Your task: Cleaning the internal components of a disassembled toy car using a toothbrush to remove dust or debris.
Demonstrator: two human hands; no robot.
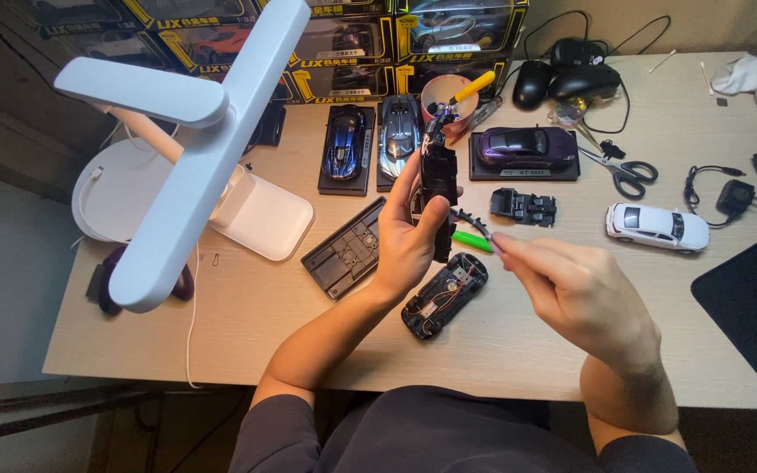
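Note:
My left hand (405, 236) holds a black toy-car chassis part (438, 171) upright above the desk, thumb against its side. My right hand (584, 293) pinches a thin dark tool (475, 221) whose tip points at the held part. Just under it a green piece (470, 241) lies on the desk. Below my hands an opened toy-car underside (445, 294) with thin wires rests on the wooden desk (247, 324). A black plastic base plate (348, 248) lies flat beside my left wrist.
A white desk lamp (194, 149) fills the left side. Behind my hands stand model cars on bases: blue (344, 145), silver (399, 136), purple (526, 145). A white model car (657, 227), black interior part (524, 208), scissors (626, 171), computer mice (562, 79) and a cup with tools (450, 98) lie right.

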